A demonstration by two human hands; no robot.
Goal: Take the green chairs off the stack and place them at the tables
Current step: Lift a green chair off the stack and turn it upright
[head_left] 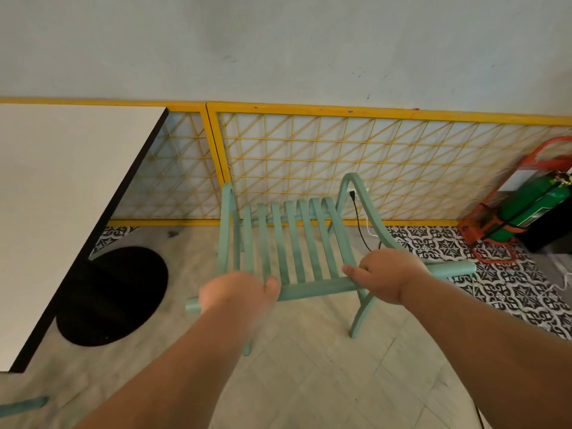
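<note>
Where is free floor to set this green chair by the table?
Bare pale floor lies between the round black table base and the green slatted chair, also before its legs. Crowded at right: black cable, green cylinder in red cart.

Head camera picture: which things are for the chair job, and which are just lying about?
For the job: green slatted chair; white table top with black edge; left grip and right grip, holding the chair's top rail.
Just lying about: yellow wire lattice panel; green cylinder in a red cart; black cable.
</note>
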